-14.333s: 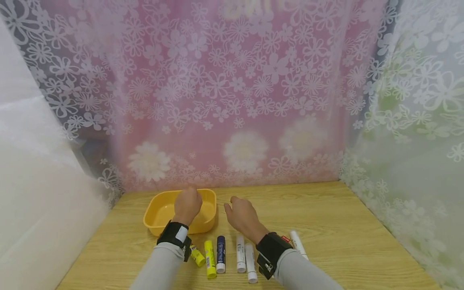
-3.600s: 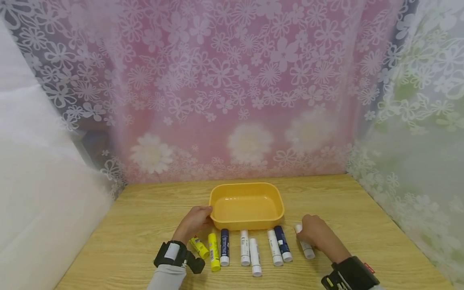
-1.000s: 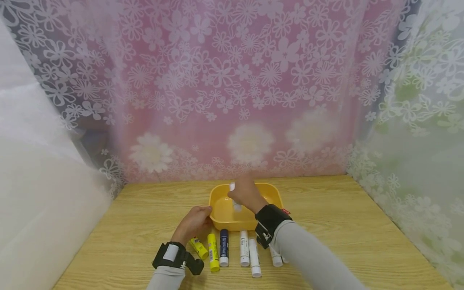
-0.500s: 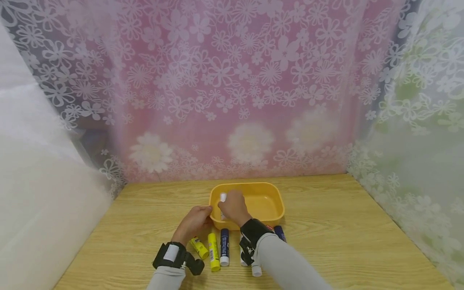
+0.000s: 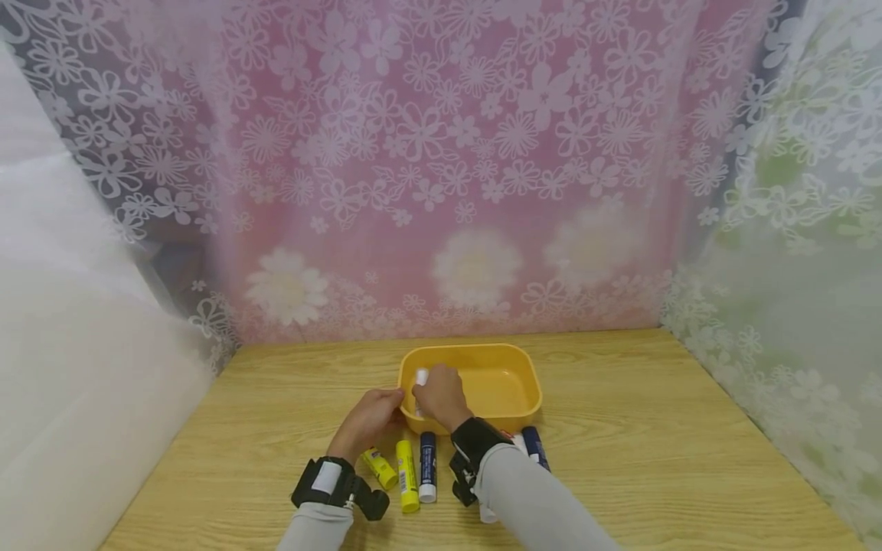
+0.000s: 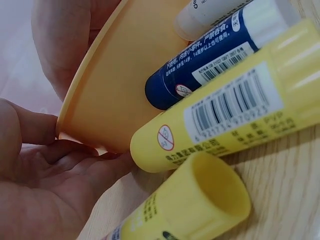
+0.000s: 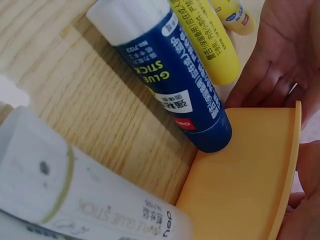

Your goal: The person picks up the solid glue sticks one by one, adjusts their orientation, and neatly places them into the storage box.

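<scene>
The yellow plastic bin stands mid-table. My left hand pinches its left rim, thumb above and fingers below in the left wrist view. Inside the bin's left end, my right hand grips a white glue stick, held nearly upright. In front of the bin lie a blue glue stick, a yellow glue stick and a slanted second yellow one. White glue sticks lie farther right, largely hidden by my right forearm in the head view.
Another dark blue glue stick lies right of my right wrist. The wooden table ends at a pink floral curtain behind, with pale sheets on both sides.
The bin has shifted from the left to the middle. My right hand has carried a white glue stick from the table's right into the bin's left end; my left hand keeps the rim.
</scene>
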`<state>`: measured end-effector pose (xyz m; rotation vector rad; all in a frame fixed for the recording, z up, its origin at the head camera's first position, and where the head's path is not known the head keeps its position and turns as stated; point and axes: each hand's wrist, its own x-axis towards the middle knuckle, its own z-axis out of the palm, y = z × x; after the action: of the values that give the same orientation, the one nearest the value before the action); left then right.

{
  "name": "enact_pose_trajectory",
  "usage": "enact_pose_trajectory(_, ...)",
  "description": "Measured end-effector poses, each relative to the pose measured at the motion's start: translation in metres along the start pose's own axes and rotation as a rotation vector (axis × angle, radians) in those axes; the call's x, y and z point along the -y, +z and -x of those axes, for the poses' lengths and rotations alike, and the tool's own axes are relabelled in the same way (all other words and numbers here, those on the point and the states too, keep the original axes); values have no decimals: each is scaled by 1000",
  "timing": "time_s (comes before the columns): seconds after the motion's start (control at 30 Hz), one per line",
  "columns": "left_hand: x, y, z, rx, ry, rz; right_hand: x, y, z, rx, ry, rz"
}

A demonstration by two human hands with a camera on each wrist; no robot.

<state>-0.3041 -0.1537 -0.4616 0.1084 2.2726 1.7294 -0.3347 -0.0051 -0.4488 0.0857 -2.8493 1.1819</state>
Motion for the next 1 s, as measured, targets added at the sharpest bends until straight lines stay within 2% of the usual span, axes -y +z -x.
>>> enact_pose_trajectory(0.37,-3,2,2,1,-4,44,-3,6,1,13,7,27)
enact_pose_trajectory(1.0,-4,2,3,-9,-1,23,-1,7,0,47,33,56)
